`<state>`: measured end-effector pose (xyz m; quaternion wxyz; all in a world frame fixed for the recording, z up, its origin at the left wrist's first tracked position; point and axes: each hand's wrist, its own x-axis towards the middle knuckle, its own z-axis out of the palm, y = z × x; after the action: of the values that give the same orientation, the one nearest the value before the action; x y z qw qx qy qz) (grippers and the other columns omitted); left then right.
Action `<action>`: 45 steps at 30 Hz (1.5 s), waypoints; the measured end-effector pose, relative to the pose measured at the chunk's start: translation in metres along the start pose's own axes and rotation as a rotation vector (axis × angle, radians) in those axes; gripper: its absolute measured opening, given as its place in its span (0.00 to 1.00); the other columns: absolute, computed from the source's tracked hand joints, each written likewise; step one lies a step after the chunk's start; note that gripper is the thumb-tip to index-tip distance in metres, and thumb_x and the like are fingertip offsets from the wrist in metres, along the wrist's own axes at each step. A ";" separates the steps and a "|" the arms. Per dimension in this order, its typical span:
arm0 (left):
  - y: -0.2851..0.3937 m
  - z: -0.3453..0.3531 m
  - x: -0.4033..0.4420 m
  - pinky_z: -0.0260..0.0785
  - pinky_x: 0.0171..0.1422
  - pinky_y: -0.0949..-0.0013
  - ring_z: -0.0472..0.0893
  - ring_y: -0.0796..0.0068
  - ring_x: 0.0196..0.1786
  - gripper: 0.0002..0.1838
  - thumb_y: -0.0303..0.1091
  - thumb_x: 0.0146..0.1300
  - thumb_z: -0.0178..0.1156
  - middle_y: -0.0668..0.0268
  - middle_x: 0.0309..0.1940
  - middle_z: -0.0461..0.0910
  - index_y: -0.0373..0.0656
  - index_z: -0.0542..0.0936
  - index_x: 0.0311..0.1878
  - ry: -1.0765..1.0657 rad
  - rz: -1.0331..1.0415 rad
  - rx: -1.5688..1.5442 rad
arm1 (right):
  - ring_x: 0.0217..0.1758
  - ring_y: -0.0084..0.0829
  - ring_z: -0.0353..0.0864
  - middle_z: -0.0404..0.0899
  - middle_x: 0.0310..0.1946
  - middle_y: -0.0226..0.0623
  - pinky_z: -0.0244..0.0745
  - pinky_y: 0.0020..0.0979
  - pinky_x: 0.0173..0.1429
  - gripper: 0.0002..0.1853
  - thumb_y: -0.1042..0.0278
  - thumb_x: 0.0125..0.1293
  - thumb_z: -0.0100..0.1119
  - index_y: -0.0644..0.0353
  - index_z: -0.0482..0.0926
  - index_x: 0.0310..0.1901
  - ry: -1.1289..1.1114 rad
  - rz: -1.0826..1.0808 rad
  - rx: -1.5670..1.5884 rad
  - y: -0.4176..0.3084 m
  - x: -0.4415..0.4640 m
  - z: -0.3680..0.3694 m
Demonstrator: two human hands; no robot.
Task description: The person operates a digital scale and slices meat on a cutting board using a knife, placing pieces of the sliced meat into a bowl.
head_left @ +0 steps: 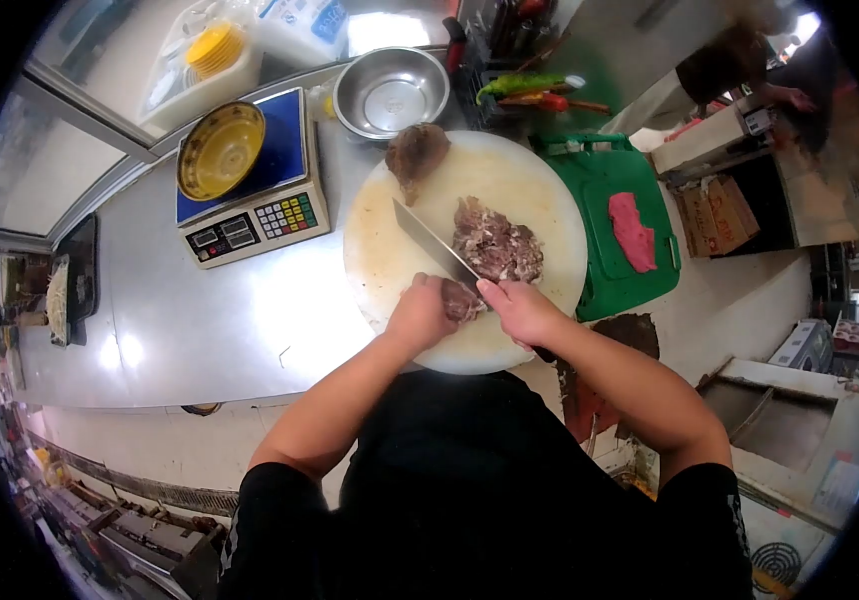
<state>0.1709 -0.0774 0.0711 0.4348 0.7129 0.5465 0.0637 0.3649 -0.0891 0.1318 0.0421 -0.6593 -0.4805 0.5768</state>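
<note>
Fingers of my left hand [420,312] are bent together over a piece of dark meat [463,303], pressing it to the round cutting board [375,255] near its near edge. Fingers of my right hand [522,312] are closed around the handle of a broad-bladed knife [432,240], whose blade runs obliquely toward the board's left edge. A pile of chopped meat [498,243] lies right of the blade, between the board's center and its right edge; a brown, uncut-looking chunk [418,155] rests at the far-left edge. The board occupies the right end of the metal counter [150,310]. Beyond its far-left edge stands a steel bowl [392,92]; to the left, toward the counter's far edge, a digital scale [295,218] bears a yellow bowl [220,152].

I judge the step shown to be the cutting of the held piece, with the chopped portion kept apart from it by the blade. Whether the cutting edge touches the meat, I cannot tell. A further cut calls for the left fingertips tucked clear of the blade, steady downward pressure, and the blade set just beside them. The main hazards, in my judgement, are slippage of the moist piece and a fingertip beneath the edge.
</note>
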 end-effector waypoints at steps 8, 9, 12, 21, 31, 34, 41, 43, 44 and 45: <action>-0.004 -0.001 0.003 0.75 0.60 0.56 0.79 0.47 0.54 0.33 0.34 0.43 0.75 0.48 0.52 0.74 0.34 0.76 0.55 -0.024 -0.015 0.030 | 0.23 0.42 0.80 0.77 0.23 0.48 0.74 0.44 0.32 0.31 0.41 0.77 0.44 0.69 0.77 0.40 0.010 0.075 -0.078 0.086 -0.064 -0.012; -0.004 0.001 0.002 0.75 0.59 0.55 0.79 0.47 0.53 0.31 0.32 0.43 0.75 0.49 0.51 0.75 0.36 0.77 0.53 -0.007 -0.013 0.032 | 0.29 0.45 0.80 0.79 0.26 0.50 0.74 0.45 0.38 0.31 0.41 0.77 0.45 0.69 0.77 0.41 0.053 -0.012 -0.098 0.093 -0.065 -0.008; -0.005 0.005 0.001 0.76 0.58 0.55 0.79 0.47 0.52 0.28 0.30 0.43 0.74 0.49 0.50 0.76 0.38 0.78 0.51 0.001 0.025 0.041 | 0.37 0.51 0.81 0.80 0.32 0.54 0.74 0.47 0.46 0.30 0.42 0.76 0.45 0.69 0.77 0.41 0.144 -0.110 -0.158 0.093 -0.041 0.008; -0.057 -0.048 0.013 0.74 0.58 0.55 0.77 0.48 0.53 0.29 0.31 0.45 0.73 0.50 0.51 0.76 0.39 0.77 0.53 0.337 -0.126 0.046 | 0.44 0.54 0.82 0.83 0.39 0.54 0.75 0.46 0.49 0.29 0.39 0.72 0.52 0.65 0.76 0.45 0.110 -0.031 -0.151 0.113 -0.077 0.005; -0.006 -0.055 0.043 0.60 0.76 0.54 0.67 0.49 0.71 0.44 0.27 0.44 0.69 0.52 0.68 0.68 0.41 0.68 0.70 0.321 0.377 0.392 | 0.43 0.56 0.83 0.83 0.38 0.52 0.76 0.49 0.45 0.24 0.41 0.70 0.57 0.57 0.75 0.49 0.088 0.059 -0.237 0.136 -0.137 -0.016; 0.018 -0.041 0.085 0.61 0.76 0.54 0.68 0.49 0.70 0.42 0.25 0.45 0.68 0.54 0.67 0.70 0.45 0.70 0.70 0.171 0.668 0.372 | 0.40 0.56 0.82 0.83 0.35 0.51 0.76 0.49 0.43 0.24 0.42 0.70 0.57 0.58 0.75 0.48 0.124 0.031 -0.223 0.144 -0.140 -0.015; 0.042 -0.047 0.110 0.66 0.70 0.52 0.75 0.50 0.63 0.40 0.30 0.47 0.71 0.56 0.59 0.76 0.51 0.73 0.68 -0.130 0.537 0.413 | 0.33 0.49 0.83 0.82 0.29 0.47 0.75 0.44 0.39 0.22 0.46 0.72 0.56 0.61 0.77 0.46 0.174 0.023 -0.093 0.155 -0.157 -0.007; 0.051 -0.042 0.091 0.70 0.62 0.53 0.77 0.52 0.58 0.41 0.37 0.47 0.73 0.55 0.52 0.78 0.50 0.72 0.68 -0.054 0.390 0.555 | 0.26 0.35 0.81 0.79 0.24 0.41 0.73 0.37 0.33 0.20 0.50 0.74 0.55 0.62 0.77 0.45 0.218 -0.028 0.025 0.165 -0.159 -0.001; 0.051 -0.038 0.083 0.70 0.62 0.53 0.77 0.52 0.58 0.41 0.37 0.47 0.73 0.55 0.52 0.78 0.50 0.72 0.68 -0.054 0.391 0.559 | 0.26 0.35 0.81 0.79 0.24 0.41 0.73 0.37 0.33 0.20 0.50 0.74 0.55 0.62 0.77 0.45 0.219 -0.030 0.028 0.166 -0.160 0.001; 0.050 -0.033 0.075 0.71 0.59 0.53 0.78 0.51 0.55 0.40 0.41 0.47 0.74 0.54 0.49 0.78 0.47 0.72 0.66 -0.012 0.337 0.577 | 0.24 0.30 0.78 0.77 0.22 0.37 0.71 0.33 0.31 0.19 0.51 0.75 0.54 0.63 0.77 0.44 0.212 -0.022 0.127 0.166 -0.161 0.002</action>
<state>0.2176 0.0022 0.0971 0.2016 0.8874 0.4138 -0.0267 0.4804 -0.2886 0.1457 0.1406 -0.7073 -0.4429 0.5327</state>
